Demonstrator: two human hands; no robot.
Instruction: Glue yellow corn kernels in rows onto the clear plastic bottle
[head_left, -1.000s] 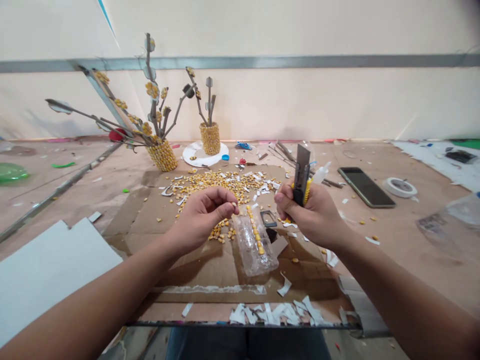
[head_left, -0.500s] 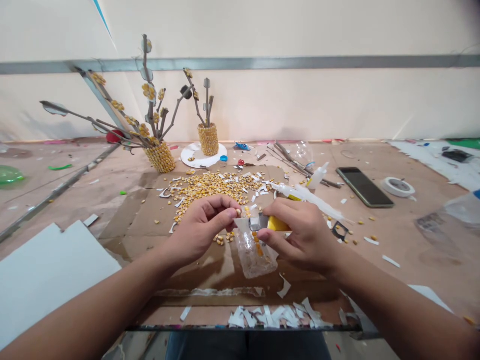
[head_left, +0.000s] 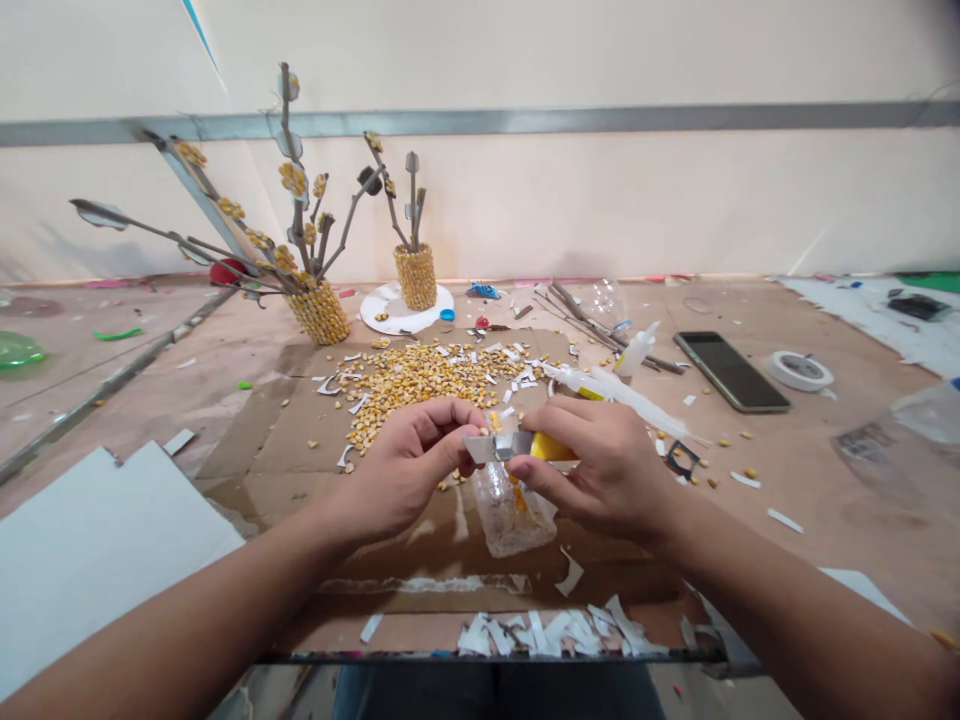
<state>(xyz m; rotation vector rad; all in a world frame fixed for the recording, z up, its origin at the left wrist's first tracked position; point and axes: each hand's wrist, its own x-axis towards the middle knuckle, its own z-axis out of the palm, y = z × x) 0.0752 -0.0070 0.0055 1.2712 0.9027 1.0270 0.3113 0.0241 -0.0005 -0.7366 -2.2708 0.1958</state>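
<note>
My right hand is closed around the yellow handle of a box cutter, its wide grey blade pointing left. Between the thumb and fingertips of my left hand is a corn kernel, mostly covered by the fingers. The blade's tip reaches the left thumb and lies right by the kernel. Below the cutter, a clear plastic bottle piece with a short row of kernels rests on the brown cardboard. A heap of loose corn kernels spreads just beyond my hands.
Two corn-covered pots hold twigs at the back, one on a white disc. Glue bottles, a phone and a tape roll lie right. White scraps line the front edge; white board lies left.
The cutter has turned a little in my right hand, so more of the blade's flat side shows, and its tip has shifted slightly left over the left thumb. My left hand still pinches the kernel.
</note>
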